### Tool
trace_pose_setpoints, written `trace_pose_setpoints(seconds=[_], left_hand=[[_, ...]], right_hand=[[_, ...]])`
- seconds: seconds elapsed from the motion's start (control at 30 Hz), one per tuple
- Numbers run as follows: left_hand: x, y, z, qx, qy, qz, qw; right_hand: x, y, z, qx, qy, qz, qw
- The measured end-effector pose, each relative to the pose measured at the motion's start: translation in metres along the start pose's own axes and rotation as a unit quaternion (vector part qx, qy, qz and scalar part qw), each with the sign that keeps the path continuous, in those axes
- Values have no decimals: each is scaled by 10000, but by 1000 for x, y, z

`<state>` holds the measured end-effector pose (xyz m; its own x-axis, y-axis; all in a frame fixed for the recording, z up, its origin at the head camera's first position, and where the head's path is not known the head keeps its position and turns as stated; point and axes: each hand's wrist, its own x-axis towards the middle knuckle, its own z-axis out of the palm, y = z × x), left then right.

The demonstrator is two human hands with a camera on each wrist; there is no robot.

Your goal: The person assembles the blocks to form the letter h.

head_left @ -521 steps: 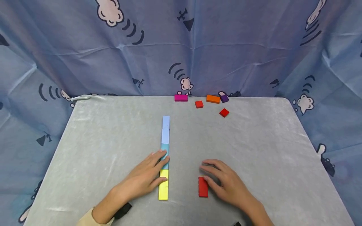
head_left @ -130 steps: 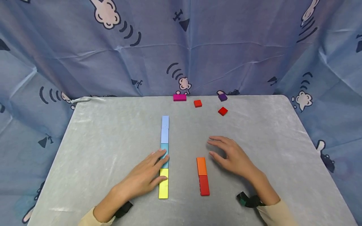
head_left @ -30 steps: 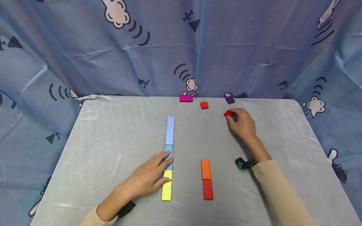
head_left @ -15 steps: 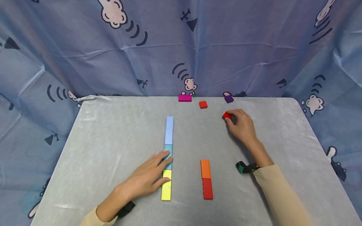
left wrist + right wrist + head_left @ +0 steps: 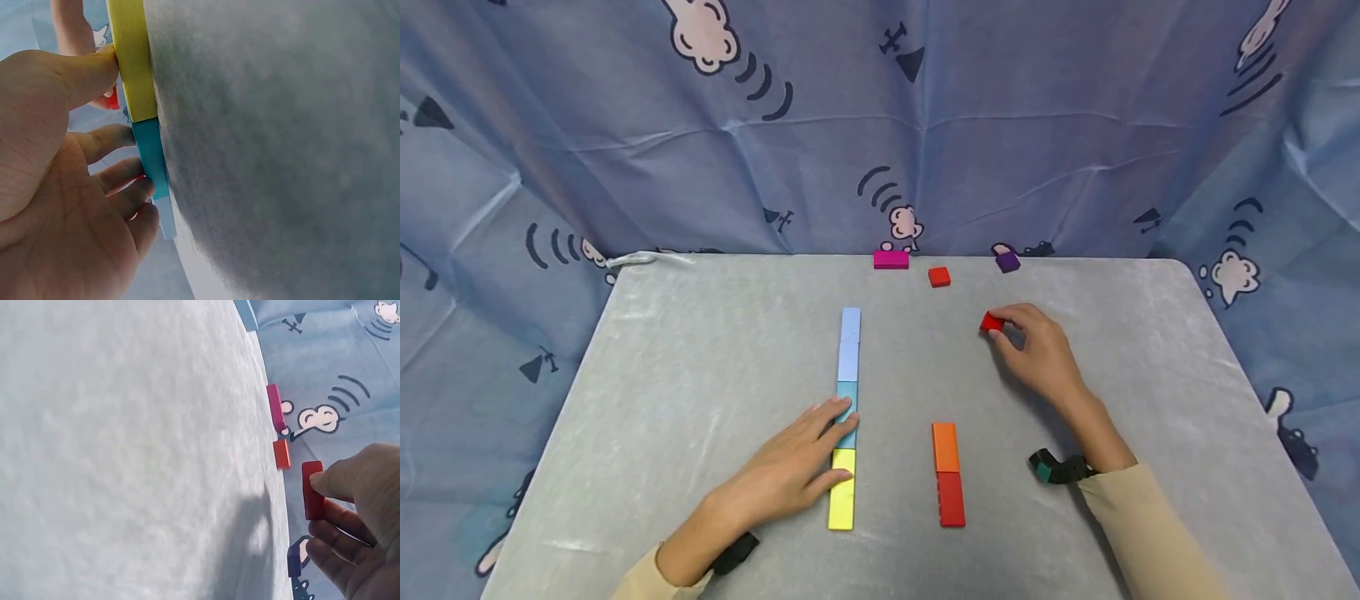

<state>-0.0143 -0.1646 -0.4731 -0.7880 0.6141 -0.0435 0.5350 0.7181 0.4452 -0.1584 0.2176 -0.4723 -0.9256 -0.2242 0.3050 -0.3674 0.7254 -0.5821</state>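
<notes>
My right hand (image 5: 1041, 350) pinches a small red block (image 5: 990, 322) between thumb and fingertips; the right wrist view shows this red block (image 5: 310, 509) raised off the table. My left hand (image 5: 786, 467) rests with extended fingers on a straight row of blocks. Its fingertips touch the teal block (image 5: 847, 392) and the thumb lies on the yellow block (image 5: 842, 508). Two light-blue blocks, the nearer (image 5: 848, 363) and the farther (image 5: 851, 325), continue the row. To the right, an orange block (image 5: 945, 447) and a red block (image 5: 951, 500) lie end to end.
Along the back of the grey table (image 5: 737, 333) lie a magenta block (image 5: 891, 260), a small orange-red block (image 5: 939, 277) and a purple block (image 5: 1007, 262). A patterned blue curtain (image 5: 820, 150) hangs behind the table.
Over the last second my right hand has brought the small red block forward and left from its spot. Earlier, the orange block went from the back edge to the red block's end. Left hand unmoved.
</notes>
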Motion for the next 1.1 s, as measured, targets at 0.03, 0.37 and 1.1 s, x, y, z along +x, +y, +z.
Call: trace_pose_setpoints(seconds=[0.03,0.37,1.1], left_hand=[[0,0,0,-4,-4,1,10000],[0,1,0,23,51,26,10000],[0,1,2,21,48,88,9999]], right_hand=[[-1,-2,0,10,-9,-25,10000],[-14,-18,0,63,-133,-285,9995],[-39,-46,11,244,-713,-625,9952]])
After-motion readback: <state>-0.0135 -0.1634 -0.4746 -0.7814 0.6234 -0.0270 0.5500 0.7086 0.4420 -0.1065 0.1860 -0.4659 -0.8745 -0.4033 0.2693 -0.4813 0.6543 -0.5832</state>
